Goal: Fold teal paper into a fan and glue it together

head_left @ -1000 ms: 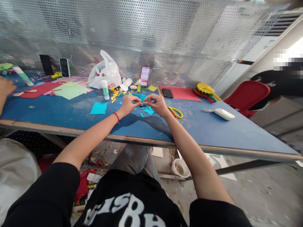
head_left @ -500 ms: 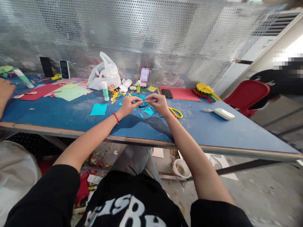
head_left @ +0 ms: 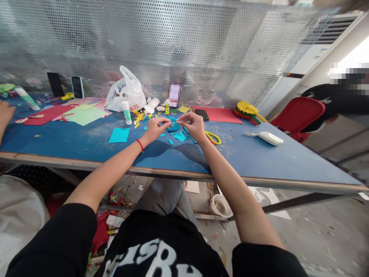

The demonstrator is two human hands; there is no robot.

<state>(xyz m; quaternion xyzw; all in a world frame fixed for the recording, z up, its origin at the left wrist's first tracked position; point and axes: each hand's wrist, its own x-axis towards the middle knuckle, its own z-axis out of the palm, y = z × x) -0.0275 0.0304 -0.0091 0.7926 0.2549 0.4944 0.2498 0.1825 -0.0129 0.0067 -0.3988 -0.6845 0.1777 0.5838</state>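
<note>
My left hand [head_left: 155,129] and my right hand [head_left: 193,125] are held up over the table, thumb and forefinger closed in a pinch on each, with a narrow gap between the two. Whatever the fingertips hold is too small to make out. Directly behind the fingertips lies a round blue fringed paper piece [head_left: 173,127], partly covered by the fingers. Blue paper scraps [head_left: 180,136] are scattered just below. Beside my right wrist rest yellow-handled scissors [head_left: 213,137], and a blue paper square [head_left: 119,135] lies left of my left hand.
Behind my hands stand a glue stick [head_left: 127,112], a white plastic bag [head_left: 127,92] and a propped phone [head_left: 174,94]. Red paper [head_left: 221,114] carries a dark phone [head_left: 202,114]. Rightward lie a yellow paper flower [head_left: 248,109] and a white handheld device [head_left: 269,137]. Another person's hand [head_left: 6,115] is far left.
My fingertips have drawn slightly apart, showing more of the blue fringed piece behind them. The camera view has shifted a little.
</note>
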